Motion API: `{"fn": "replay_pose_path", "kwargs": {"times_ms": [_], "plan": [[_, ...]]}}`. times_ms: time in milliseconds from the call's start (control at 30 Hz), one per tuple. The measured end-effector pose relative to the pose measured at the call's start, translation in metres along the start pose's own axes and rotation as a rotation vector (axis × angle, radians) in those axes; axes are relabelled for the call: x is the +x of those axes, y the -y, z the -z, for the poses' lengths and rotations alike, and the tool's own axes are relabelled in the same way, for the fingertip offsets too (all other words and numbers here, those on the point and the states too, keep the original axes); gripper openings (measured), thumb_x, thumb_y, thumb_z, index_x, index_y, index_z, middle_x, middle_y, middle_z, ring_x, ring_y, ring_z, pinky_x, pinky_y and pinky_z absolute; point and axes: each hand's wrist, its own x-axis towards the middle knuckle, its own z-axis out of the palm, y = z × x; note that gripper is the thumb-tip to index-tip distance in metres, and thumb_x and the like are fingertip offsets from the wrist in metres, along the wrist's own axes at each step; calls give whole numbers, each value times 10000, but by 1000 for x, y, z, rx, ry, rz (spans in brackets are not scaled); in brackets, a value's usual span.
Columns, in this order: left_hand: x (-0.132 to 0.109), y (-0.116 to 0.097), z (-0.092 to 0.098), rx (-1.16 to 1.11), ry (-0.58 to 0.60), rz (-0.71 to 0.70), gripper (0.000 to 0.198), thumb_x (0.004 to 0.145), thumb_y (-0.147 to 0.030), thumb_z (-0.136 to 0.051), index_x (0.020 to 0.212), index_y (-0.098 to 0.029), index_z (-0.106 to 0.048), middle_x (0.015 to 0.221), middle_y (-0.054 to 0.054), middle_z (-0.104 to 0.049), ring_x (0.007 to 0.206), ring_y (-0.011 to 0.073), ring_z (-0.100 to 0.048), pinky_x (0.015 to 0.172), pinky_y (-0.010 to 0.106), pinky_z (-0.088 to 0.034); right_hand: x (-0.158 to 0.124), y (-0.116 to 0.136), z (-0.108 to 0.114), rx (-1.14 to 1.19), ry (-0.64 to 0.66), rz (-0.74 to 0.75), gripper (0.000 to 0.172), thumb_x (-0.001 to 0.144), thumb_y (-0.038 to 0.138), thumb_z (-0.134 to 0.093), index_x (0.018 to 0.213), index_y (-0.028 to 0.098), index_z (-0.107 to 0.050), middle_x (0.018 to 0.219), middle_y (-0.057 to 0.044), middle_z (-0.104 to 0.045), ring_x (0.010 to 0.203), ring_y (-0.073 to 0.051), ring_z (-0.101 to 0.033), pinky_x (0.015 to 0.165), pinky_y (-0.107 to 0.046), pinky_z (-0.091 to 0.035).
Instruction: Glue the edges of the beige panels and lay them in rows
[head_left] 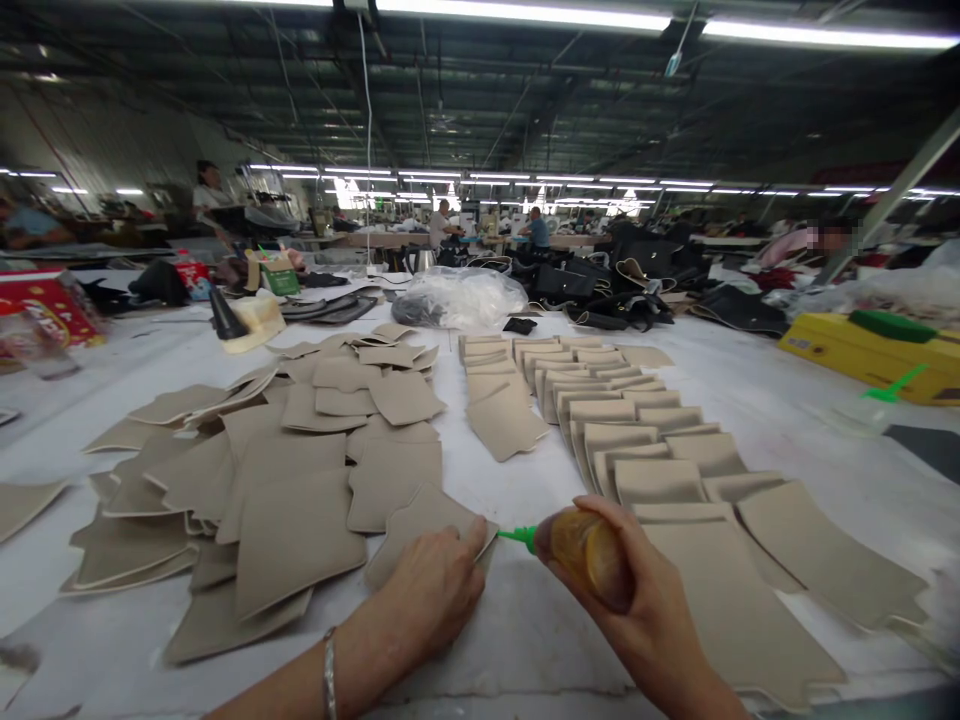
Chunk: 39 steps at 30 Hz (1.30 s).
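In my right hand (637, 600) is a glue bottle (589, 555) with amber liquid and a green nozzle, tilted sideways. The nozzle tip meets the right edge of a taupe leather-like piece (409, 525). My left hand (442, 580) grips that piece near this edge, its fingers on top and the thumb hidden. Left of it lies a loose heap of similar pieces (300, 530). On the right, more pieces (637, 440) overlap in long rows, many with a raised or folded edge, and larger flat ones (739, 590) lie closest to me.
Clear plastic bags (457, 297) and black bags (577, 285) cover the table's far side. At right are a yellow box (862, 355) and a second green-nozzled bottle (862, 412). A black cone (225, 315) and a red box (52, 305) stand at left. Several people work farther back.
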Motion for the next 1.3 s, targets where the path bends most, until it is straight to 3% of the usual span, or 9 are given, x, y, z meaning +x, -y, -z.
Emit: {"fn": "replay_pose_path", "kwargs": {"times_ms": [233,633,1100,1300], "plan": [[-1,-2,10,-10,21,26,445,911,-227,-289,1347,-212,-377,913,93,-648,805,246,-640,711,344,-474,4,4,2,69,-8,-36,435,825,404,-686,1188,279,-480,1053,-19,-594,866,-204,-605,783,-284,-501],[-2,-2,4,-10,-9,-13,440,896,-192,-280,1324,-186,-382,879,94,-647,748,251,-646,674,358,-494,-7,-7,2,11,-10,56,486,803,249,-666,1237,279,-449,1161,-36,-558,1040,-229,-559,905,-311,-448],[-4,-2,11,-38,2,-24,433,903,-220,-260,1314,-209,-394,897,90,-647,776,260,-642,688,363,-475,2,-4,2,61,-39,-34,446,824,372,-683,1200,250,-476,1114,-57,-570,985,-251,-575,874,-352,-466],[-4,0,15,-71,10,-24,432,898,-227,-267,1302,-209,-419,905,94,-647,796,268,-639,713,369,-465,-8,0,0,141,-7,-125,426,821,396,-683,1175,258,-492,1072,-34,-571,916,-229,-578,827,-309,-469]]}}
